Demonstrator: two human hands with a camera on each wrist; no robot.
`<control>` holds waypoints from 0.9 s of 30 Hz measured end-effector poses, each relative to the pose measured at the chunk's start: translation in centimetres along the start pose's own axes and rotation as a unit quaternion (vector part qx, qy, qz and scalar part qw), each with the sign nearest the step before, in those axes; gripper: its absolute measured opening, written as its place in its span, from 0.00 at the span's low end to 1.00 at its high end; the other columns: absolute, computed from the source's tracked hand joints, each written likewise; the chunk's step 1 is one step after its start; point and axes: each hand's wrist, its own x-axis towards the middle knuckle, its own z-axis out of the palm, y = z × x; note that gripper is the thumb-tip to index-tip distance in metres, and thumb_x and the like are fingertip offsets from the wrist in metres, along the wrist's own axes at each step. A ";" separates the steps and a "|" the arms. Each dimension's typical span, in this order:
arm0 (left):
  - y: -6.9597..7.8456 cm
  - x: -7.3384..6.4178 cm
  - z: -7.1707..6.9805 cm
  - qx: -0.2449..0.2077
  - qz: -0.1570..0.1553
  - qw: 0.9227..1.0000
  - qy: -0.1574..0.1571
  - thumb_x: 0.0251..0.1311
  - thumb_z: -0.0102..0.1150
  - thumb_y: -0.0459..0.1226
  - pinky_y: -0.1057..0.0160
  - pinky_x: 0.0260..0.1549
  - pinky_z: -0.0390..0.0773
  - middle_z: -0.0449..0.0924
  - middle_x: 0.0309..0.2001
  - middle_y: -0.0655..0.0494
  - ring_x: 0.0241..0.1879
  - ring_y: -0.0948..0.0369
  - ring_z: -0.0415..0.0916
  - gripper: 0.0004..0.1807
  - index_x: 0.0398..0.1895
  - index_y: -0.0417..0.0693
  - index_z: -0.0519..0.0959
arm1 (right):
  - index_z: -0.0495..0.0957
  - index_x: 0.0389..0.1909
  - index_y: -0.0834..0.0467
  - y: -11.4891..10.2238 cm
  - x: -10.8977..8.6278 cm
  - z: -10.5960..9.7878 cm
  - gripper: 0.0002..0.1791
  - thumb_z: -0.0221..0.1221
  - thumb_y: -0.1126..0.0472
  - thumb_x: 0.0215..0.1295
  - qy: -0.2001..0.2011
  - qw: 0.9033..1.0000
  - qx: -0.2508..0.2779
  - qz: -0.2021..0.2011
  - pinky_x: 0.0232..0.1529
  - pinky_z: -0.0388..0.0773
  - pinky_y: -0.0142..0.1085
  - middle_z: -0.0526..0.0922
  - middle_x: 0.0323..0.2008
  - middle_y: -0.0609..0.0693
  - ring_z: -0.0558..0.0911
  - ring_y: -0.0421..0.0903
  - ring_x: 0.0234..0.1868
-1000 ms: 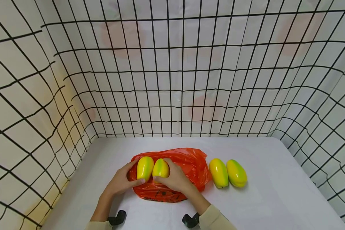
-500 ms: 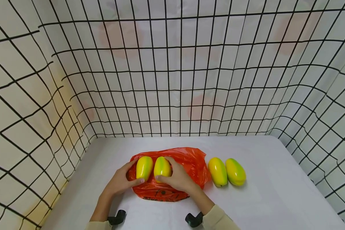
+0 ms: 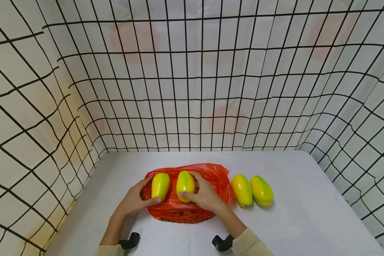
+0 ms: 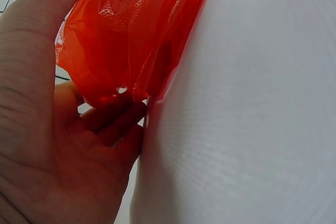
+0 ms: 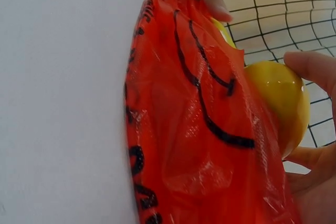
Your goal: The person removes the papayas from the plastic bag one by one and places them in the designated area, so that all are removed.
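Note:
In the head view, my left hand (image 3: 135,200) curves round the left end of a red plastic bag (image 3: 208,177) and holds a yellow-green mango (image 3: 160,185) there, thumb at its near end. The left wrist view has those fingers (image 4: 123,121) curled against the bag's edge; the bag hides most of that mango. My right hand (image 3: 208,195) grips a second mango (image 3: 185,185) above the bag, with the thumb on its near side and fingers round the far right. In the right wrist view, this mango (image 5: 281,98) shows partly behind the bag.
Two more mangoes (image 3: 242,191) lie side by side on the white table (image 3: 307,220), just right of the bag. Black wire mesh (image 3: 198,89) encloses the table at the back and both sides. Black wrist devices (image 3: 222,243) sit on both forearms.
My right hand has moved right with its mango, which is turned more upright, and the gap between the two held mangoes has widened. My left hand and its mango stay nearly in place.

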 end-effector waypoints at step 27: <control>0.1 -0.1 -0.2 0.007 0.015 1.000 -0.002 0.43 0.73 0.64 0.38 0.59 0.80 0.69 0.73 0.43 0.69 0.42 0.70 0.60 0.79 0.49 0.62 | 0.61 0.76 0.39 0.8 -1.2 -4.1 0.48 0.73 0.39 0.57 0.046 0.999 0.003 0.005 0.54 0.85 0.44 0.75 0.66 0.48 0.79 0.50 0.57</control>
